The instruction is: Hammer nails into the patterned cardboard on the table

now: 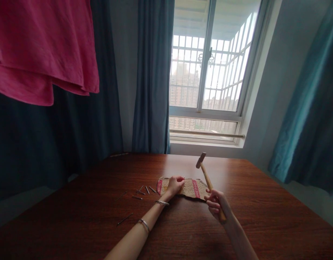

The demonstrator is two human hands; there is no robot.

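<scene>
A tan piece that looks like leather (188, 188), patterned with small dots and pink bands, lies flat on the wooden table. My left hand (175, 185) rests over its middle, fingers pinched round a thin metal punch (184, 177), of which only a bit of the top shows. My right hand (216, 204) is wrapped round the wooden handle of a hammer (205, 174). The hammer is raised and tilted, its metal head up and to the right of my left hand, apart from the punch. Several slim metal punches (147, 190) lie loose left of the patterned piece.
The brown table (237, 234) stretches to the wall under a barred window (207, 72). One long thin tool (124, 219) lies nearer me on the left. Blue curtains (152, 79) hang on both sides, and a pink cloth (44, 50) hangs at upper left.
</scene>
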